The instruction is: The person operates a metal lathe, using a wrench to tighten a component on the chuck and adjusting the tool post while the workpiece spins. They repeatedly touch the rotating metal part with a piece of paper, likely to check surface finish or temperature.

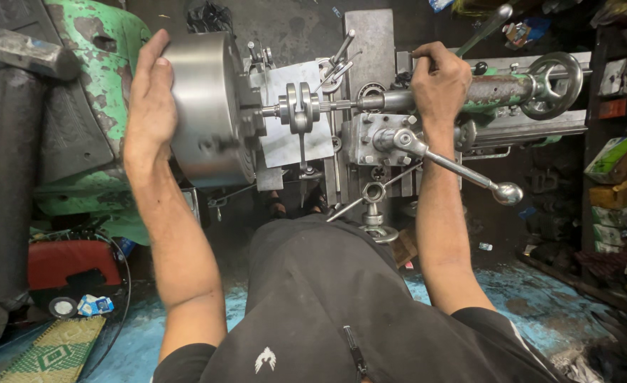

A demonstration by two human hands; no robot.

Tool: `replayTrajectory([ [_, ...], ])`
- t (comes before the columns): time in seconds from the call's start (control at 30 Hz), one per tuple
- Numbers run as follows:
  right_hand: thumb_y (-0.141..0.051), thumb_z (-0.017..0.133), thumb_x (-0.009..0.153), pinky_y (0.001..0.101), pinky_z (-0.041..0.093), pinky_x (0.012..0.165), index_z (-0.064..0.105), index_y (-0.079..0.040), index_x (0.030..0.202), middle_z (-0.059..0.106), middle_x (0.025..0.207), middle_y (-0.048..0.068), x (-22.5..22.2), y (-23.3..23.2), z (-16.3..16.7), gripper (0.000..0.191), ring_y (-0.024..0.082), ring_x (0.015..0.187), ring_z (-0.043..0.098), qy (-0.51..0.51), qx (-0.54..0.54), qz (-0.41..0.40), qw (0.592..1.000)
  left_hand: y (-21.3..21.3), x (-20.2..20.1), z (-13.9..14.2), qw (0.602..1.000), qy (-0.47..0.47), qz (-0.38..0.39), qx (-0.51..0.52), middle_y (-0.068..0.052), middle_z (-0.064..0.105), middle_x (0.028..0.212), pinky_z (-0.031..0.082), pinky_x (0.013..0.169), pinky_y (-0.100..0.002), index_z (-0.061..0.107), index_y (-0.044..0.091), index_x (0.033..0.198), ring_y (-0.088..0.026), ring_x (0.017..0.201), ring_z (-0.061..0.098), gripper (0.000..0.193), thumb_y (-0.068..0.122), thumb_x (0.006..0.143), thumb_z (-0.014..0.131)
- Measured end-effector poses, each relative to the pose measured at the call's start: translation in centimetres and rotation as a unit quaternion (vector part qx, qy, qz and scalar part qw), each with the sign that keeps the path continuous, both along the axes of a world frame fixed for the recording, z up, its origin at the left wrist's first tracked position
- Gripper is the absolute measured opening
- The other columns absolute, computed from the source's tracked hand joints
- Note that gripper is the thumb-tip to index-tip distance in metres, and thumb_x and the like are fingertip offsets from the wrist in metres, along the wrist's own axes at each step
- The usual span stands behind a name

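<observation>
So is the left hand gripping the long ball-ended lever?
No, the left hand lies flat against the chuck, apart from the ball-ended lever.

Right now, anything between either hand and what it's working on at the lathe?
Nothing visible. The left hand lies flat against the lathe chuck, palm on its rim. The right hand is closed around the tailstock end. The crankshaft-like workpiece between chuck and tailstock is untouched by either hand.

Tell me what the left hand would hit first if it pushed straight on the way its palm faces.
The left hand lies flat on the big steel chuck, so it meets that at once. Beyond the chuck along that line sits the clamped crank-shaped workpiece.
</observation>
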State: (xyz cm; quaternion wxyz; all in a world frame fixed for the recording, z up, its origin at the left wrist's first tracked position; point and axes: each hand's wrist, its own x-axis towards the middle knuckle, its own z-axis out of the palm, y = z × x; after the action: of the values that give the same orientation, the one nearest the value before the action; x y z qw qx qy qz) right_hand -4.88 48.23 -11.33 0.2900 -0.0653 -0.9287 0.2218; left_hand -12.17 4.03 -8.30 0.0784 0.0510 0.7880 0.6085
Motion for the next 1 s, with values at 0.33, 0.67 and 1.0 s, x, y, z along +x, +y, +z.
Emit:
replayTrajectory([
  [0.33, -0.001, 0.065, 0.09, 0.0378, 0.047, 0.06, 0.078, -0.006, 0.09, 0.071, 0.073, 0.011, 0.0, 0.0, 0.0, 0.014, 0.024, 0.063, 0.066, 0.001, -0.002, 0.001, 1.0, 1.2, 2.1, 0.9, 0.991, 0.067, 0.086, -0.081, -0.017, 0.051, 0.159, 0.034, 0.127, -0.04, 0.045, 0.004, 0.154, -0.031, 0.151, 0.047, 0.044, 0.019, 0.115, 0.034],
  [0.67, -0.001, 0.066, 0.091, 0.0374, 0.049, 0.061, 0.077, -0.006, 0.091, 0.071, 0.075, 0.011, 0.1, 0.1, -0.1, 0.012, 0.024, 0.065, 0.068, 0.004, -0.008, 0.005, 1.0, 0.8, 12.8, -12.6, 0.887, 0.371, 0.273, -0.021, -0.013, 0.045, 0.115, 0.05, 0.099, -0.04, 0.033, 0.006, 0.116, -0.026, 0.099, 0.052, 0.01, 0.002, 0.11, 0.039],
  [1.0, -0.003, 0.066, 0.091, 0.0366, 0.048, 0.061, 0.078, -0.007, 0.092, 0.071, 0.074, 0.01, 0.0, 0.0, 0.1, 0.013, 0.023, 0.063, 0.067, -0.007, -0.014, 0.001, 1.0, 1.6, 18.1, -15.7, 0.96, 0.17, 0.222, 0.024, -0.024, 0.038, 0.153, 0.035, 0.122, -0.041, 0.022, -0.004, 0.154, -0.03, 0.144, 0.043, 0.051, 0.008, 0.108, 0.041],
])
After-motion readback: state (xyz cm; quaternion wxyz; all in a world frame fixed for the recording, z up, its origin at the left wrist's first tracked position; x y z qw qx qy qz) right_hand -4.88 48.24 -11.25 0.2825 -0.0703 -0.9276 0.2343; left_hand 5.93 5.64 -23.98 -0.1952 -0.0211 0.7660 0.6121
